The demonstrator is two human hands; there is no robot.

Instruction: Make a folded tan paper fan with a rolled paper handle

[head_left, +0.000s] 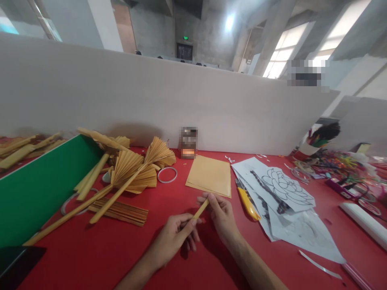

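Observation:
A narrow folded strip of tan paper [201,209] is stretched between my two hands above the red table. My left hand [178,233] pinches its near end between thumb and fingers. At the far end, my right hand [220,213] grips it with the thumb on top. Just beyond my hands lies a stack of square tan paper sheets [210,175]. To the left are pleated paper fans on rolled-paper stems [128,177], and a flat pleated paper strip [121,211] rests below them.
A yellow utility knife [248,201] lies right of the sheets, beside papers with a flower drawing [287,189]. A tape ring [167,175] sits near the fans. A green divider [45,185] stands left, a white partition [151,96] behind. Craft supplies [347,169] crowd the right.

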